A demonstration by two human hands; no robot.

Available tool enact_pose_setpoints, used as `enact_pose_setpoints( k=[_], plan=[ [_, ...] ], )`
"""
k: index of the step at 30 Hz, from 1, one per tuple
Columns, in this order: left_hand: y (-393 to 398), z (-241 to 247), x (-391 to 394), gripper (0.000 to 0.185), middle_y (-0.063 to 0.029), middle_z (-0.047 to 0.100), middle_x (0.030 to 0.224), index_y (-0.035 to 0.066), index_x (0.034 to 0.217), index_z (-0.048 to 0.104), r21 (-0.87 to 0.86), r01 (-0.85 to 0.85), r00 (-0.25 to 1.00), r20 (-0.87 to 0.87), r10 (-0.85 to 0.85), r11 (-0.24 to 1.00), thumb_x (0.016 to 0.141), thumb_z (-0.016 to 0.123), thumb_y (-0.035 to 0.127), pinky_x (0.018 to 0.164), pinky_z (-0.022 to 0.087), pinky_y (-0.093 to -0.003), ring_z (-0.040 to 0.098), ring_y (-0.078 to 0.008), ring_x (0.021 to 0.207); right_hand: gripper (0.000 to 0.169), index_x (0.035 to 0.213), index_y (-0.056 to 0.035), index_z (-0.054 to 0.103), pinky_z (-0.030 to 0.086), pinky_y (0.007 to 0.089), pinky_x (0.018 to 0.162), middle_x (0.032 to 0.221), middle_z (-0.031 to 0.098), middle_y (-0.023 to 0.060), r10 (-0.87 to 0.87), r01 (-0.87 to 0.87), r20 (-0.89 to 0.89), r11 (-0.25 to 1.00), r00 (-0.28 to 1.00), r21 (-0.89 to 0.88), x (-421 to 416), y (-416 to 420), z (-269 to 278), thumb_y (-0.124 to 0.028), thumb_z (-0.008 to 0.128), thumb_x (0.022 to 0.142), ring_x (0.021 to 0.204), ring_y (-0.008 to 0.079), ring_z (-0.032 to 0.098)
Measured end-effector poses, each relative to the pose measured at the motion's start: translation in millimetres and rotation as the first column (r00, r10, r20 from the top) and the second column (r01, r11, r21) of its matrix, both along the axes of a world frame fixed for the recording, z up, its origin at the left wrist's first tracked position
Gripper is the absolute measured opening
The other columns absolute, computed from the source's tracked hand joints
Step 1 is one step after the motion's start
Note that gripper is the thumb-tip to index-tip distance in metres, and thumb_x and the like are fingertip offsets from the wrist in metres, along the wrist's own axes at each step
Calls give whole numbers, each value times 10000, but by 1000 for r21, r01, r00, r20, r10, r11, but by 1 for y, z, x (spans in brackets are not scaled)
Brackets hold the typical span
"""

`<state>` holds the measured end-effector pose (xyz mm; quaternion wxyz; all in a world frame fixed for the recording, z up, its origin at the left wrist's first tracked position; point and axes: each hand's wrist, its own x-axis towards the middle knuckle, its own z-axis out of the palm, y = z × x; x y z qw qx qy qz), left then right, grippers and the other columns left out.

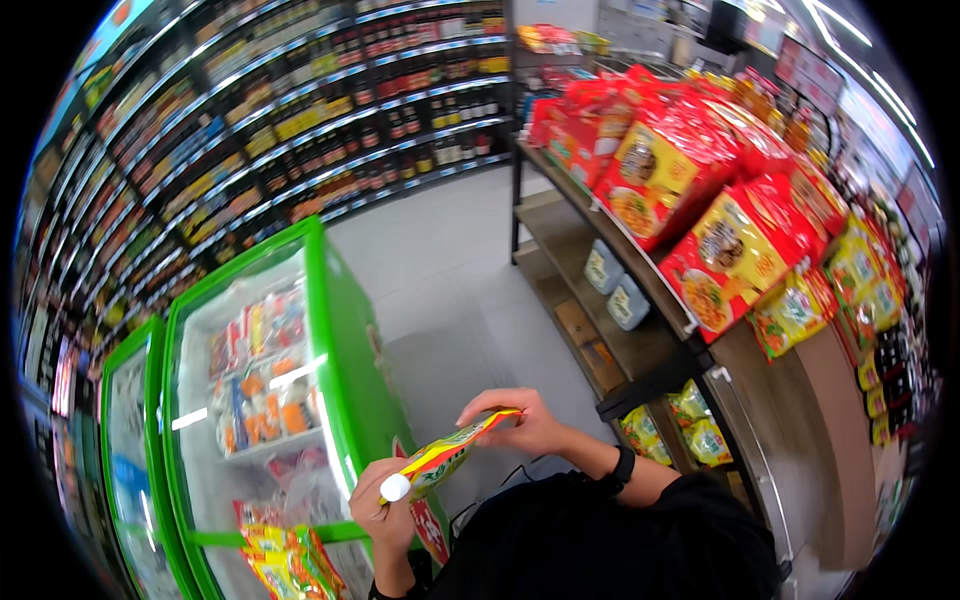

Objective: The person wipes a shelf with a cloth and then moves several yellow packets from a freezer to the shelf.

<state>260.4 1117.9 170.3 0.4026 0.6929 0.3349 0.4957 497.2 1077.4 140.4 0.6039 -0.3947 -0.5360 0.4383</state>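
Observation:
A yellow and red plastic pouch with a white screw cap (pixel 444 454) is held edge-up between my two hands, in front of my body. My left hand (pixel 384 504) grips its capped end, close to the green freezer's side. At the opposite end, the fingers and thumb of my right hand (pixel 525 421) pinch the flat edge. The pouch bears writing, and its broad faces are seen only at a slant. Similar yellow packets (pixel 289 562) are piled on the freezer's top, below and left of my left hand.
Left stands a green chest freezer (pixel 352 352) with a glass top, frozen packages inside. Right, a wooden display table (pixel 637 345) carries red noodle multipacks (pixel 720 255) and yellow packets (pixel 795 315). Shelves of bottles (pixel 337 112) line the back. Grey floor (pixel 450 277) lies between.

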Motion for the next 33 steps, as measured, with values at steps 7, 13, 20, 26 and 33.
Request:
enact_pose_setpoints(
  k=[7,13,20,26,33],
  plan=[
    [-3,-20,143,68,-131,675,842,-73,835,652,-124,228,973,5,-229,966,770,639,-54,713,496,-299,631,-196,758,73,797,14,705,529,331,740,847,698,113,-283,285,-32,954,959,97,128,-66,2,75,729,763,839,227,658],
    [4,-32,237,124,-136,693,819,-60,824,671,43,616,788,-25,-616,786,729,738,-17,732,522,-335,668,-251,750,97,844,12,710,530,379,754,843,697,112,-488,367,210,824,847,431,200,-124,32,31,750,758,793,258,658],
    [-13,-30,332,159,-135,691,797,-32,825,667,-48,760,650,19,-760,649,741,774,50,742,517,-341,674,-263,789,102,858,21,707,528,350,718,849,688,112,-701,596,202,697,684,398,232,-171,33,50,727,763,769,262,651],
    [-1,-19,390,101,-136,684,759,-23,768,664,56,851,525,-107,-845,522,733,750,18,692,511,-331,660,-250,708,114,885,1,700,516,325,720,861,682,108,-859,858,312,476,406,195,225,-194,22,-40,737,786,822,237,649],
    [47,-21,433,111,-144,682,762,-24,761,658,1,952,303,-161,-939,307,704,753,-23,669,502,-315,637,-231,664,339,1115,-21,634,499,325,856,1020,681,90,-908,998,418,-2,-31,68,193,-206,42,-83,745,801,939,198,652]
  ],
)
